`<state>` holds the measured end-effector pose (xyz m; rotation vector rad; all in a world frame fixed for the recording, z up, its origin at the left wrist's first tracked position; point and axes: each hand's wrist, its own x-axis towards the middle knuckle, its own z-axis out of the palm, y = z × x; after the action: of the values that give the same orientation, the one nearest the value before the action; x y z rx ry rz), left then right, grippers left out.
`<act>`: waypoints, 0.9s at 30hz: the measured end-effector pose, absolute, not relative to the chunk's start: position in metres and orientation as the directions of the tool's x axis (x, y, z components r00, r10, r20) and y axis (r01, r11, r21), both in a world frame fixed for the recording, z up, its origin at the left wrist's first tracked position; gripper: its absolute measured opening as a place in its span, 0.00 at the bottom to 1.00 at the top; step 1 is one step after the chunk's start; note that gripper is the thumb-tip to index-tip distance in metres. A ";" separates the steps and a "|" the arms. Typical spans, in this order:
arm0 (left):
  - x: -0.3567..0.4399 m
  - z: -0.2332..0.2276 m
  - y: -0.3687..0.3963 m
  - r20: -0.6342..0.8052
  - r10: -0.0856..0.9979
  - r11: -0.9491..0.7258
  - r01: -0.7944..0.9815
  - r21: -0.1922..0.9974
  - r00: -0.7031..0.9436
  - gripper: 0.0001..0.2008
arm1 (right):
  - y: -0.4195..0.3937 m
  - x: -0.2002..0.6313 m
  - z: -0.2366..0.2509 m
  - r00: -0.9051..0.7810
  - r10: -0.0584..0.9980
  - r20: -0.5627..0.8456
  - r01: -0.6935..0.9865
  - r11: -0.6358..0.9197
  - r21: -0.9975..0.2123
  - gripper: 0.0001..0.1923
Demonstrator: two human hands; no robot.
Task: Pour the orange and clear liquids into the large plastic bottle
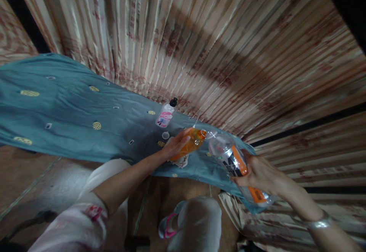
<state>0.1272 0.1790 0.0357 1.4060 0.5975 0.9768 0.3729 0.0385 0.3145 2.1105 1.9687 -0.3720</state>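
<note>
Head view: left hand (pixel 175 145) wraps an orange bottle (pixel 191 143) near the blue-clothed tabletop's (pixel 71 111) front edge; right hand (pixel 259 174) tilts a clear bottle (pixel 228 156) mouth-to-mouth (caps apparently off). Misaligned mouths could spill liquid onto the cloth.

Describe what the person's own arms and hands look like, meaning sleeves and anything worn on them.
Both forearms are bare. The left arm has a short, loose white sleeve with a reddish printed pattern near its hem. The right arm wears a silvery metal bangle just above the wrist. Neither the left hand nor the right hand wears a glove, and no rings are visible.
</note>
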 end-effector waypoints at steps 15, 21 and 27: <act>0.127 0.038 0.179 0.205 0.837 -0.107 -0.215 0.971 0.508 0.53 | 0.039 0.372 0.318 0.068 0.928 -0.366 0.997 -0.076 -0.007 0.25; 0.127 0.037 0.181 0.187 0.849 -0.107 -0.184 0.977 0.494 0.48 | 0.040 0.374 0.316 0.048 0.933 -0.357 0.998 -0.035 0.042 0.25; 0.123 0.042 0.180 0.156 0.842 -0.103 -0.130 0.986 0.516 0.47 | 0.040 0.375 0.316 0.043 0.931 -0.362 0.998 -0.020 0.065 0.24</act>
<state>0.1225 0.1796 0.0418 1.4452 0.6585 0.9271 0.3746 0.0397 0.3164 2.0257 1.9604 -0.3138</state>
